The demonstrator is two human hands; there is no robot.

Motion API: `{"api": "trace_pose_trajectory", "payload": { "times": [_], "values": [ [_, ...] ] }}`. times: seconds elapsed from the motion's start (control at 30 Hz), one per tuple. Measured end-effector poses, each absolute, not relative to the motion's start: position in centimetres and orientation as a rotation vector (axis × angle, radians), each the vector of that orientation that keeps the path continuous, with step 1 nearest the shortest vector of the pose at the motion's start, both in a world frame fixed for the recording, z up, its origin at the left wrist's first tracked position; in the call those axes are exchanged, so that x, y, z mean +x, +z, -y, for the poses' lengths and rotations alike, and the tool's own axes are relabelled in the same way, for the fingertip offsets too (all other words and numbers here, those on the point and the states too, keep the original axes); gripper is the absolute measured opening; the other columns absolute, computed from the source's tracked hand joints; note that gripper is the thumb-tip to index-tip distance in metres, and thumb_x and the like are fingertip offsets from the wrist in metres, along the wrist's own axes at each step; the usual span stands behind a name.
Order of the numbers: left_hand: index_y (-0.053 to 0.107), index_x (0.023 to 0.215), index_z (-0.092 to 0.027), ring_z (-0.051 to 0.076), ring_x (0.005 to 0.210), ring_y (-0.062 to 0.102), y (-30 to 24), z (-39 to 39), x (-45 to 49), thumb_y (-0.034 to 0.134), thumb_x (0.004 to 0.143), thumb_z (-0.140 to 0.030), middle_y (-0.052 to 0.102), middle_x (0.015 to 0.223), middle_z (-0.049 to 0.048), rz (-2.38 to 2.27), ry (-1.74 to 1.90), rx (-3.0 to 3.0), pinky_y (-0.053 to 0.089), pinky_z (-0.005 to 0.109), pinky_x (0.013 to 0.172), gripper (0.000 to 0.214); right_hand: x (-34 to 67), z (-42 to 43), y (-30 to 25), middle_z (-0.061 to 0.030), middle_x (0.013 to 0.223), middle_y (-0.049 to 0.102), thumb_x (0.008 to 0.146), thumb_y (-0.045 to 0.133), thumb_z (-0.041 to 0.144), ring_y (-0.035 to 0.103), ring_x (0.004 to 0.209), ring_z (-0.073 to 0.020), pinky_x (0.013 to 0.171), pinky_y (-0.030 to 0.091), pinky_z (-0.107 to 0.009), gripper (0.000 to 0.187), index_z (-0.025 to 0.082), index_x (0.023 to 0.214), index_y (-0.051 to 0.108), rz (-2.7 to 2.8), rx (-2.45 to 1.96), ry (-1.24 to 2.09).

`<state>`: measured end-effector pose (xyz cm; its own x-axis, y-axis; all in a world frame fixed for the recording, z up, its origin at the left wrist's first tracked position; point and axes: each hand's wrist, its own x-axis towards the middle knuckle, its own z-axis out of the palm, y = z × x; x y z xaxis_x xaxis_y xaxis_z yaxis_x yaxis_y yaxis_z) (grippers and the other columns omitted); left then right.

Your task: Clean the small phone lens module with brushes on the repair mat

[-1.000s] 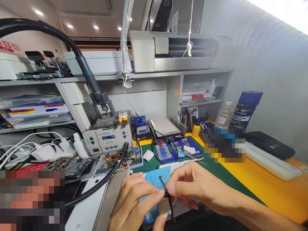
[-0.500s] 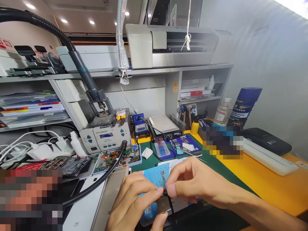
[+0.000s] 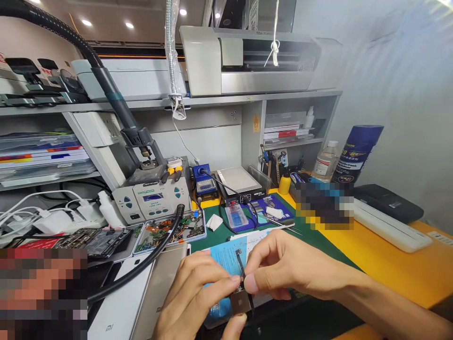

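Note:
My left hand (image 3: pixel 198 295) is curled around a small part with a square metallic face (image 3: pixel 239 301), the thumb below it and the fingers along its upper side. From the part's top rises a thin dark flex cable (image 3: pixel 240 263) with a small connector at its free tip. Thumb and index finger of my right hand (image 3: pixel 278 264) pinch the cable's base, close against the left fingertips. Under the hands lies a blue and white printed sheet (image 3: pixel 221 255) on the green mat (image 3: pixel 329 264). My fingers hide much of the part.
To the left are a white phone (image 3: pixel 116 302), a gold phone (image 3: pixel 164 283) and a tray of circuit boards (image 3: pixel 141 245). A black hose (image 3: pixel 155 262) arches over them. Behind stand a rework station (image 3: pixel 152 198), a hot plate (image 3: pixel 244 184) and tweezers (image 3: pixel 293 230).
The camera view has shifted slightly. The flex cable looks darker and more of its length shows. The metallic face of the part is more plainly visible, while both hands keep nearly the same hold.

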<state>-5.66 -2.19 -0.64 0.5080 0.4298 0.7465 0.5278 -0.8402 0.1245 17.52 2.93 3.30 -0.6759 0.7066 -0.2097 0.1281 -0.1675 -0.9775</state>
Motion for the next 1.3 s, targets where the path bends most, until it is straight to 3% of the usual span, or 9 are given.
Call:
{"api": "trace_pose_trajectory", "payload": {
  "times": [0.33,0.63,0.93,1.3],
  "values": [
    [0.061,0.109,-0.015,0.023,0.097,0.059,-1.0,2.0,-5.1,0.073,0.073,-0.010,0.065,0.093,0.0068,0.936,-1.275,-2.487,0.053,0.044,0.092,0.037,17.0,-3.0,3.2,0.0036,0.047,0.057,0.073,0.080,0.023,0.043,0.041,-0.0052,0.042,0.035,-0.018,0.012,0.012,0.068,0.078,1.616,-1.012,1.880],
    [0.060,0.103,-0.017,0.022,0.092,0.060,-1.1,2.2,-4.9,0.071,0.072,-0.008,0.064,0.090,0.0057,0.949,-1.291,-2.490,0.053,0.043,0.093,0.034,16.5,-2.9,3.2,0.0046,0.044,0.053,0.070,0.079,0.023,0.040,0.040,-0.0058,0.042,0.032,-0.019,0.015,0.012,0.061,0.075,1.602,-1.049,1.853],
    [0.060,0.104,-0.016,0.023,0.098,0.056,-1.3,2.0,-4.8,0.070,0.071,-0.006,0.062,0.092,0.0063,0.982,-1.326,-2.494,0.050,0.043,0.092,0.035,16.7,-3.1,3.1,0.0030,0.047,0.057,0.076,0.075,0.027,0.042,0.040,-0.0065,0.041,0.034,-0.019,0.019,0.012,0.065,0.073,1.571,-1.000,1.951],
    [0.060,0.103,-0.016,0.023,0.097,0.055,-1.3,2.3,-4.5,0.067,0.073,-0.005,0.062,0.091,0.0055,1.025,-1.394,-2.475,0.049,0.043,0.094,0.033,16.9,-3.2,3.0,0.0014,0.062,0.063,0.070,0.080,0.025,0.047,0.045,-0.0063,0.043,0.036,-0.019,0.016,0.011,0.078,0.076,1.571,-0.934,1.979]
  ]
}}
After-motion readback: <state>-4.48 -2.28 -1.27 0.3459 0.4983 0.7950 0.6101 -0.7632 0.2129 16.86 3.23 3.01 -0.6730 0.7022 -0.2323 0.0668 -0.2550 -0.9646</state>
